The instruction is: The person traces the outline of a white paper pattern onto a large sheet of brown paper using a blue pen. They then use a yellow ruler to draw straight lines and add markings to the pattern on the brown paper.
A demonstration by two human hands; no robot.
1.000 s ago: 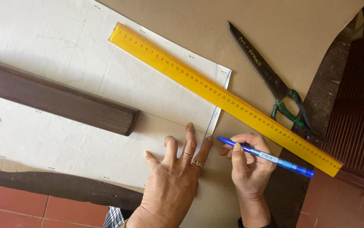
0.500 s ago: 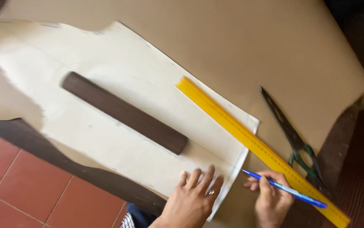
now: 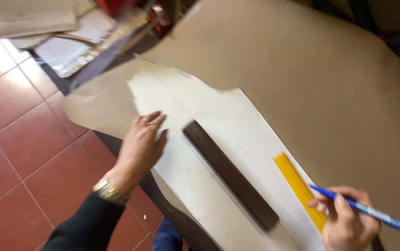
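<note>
My left hand [image 3: 142, 144] lies flat, fingers together, on the left edge of a white paper pattern [image 3: 214, 125] spread over a large sheet of brown paper [image 3: 302, 79]. A dark wooden bar [image 3: 230, 174] rests on the pattern as a weight, just right of that hand. My right hand [image 3: 346, 223] at the lower right grips a blue pen [image 3: 371, 214], its tip pointing left over the end of a yellow ruler [image 3: 299, 186] lying on the pattern. The view is blurred by motion.
Red floor tiles [image 3: 19, 139] fill the left side below the dark table edge [image 3: 172, 209]. Stacks of papers and boards [image 3: 70, 42] lie at the top left, with red objects [image 3: 130, 9] behind them. The brown paper overhangs the table's left edge.
The view has swung left. My left hand has moved from the pattern's lower corner near the ruler to its far left edge. The scissors have left the view. My right hand still holds the pen.
</note>
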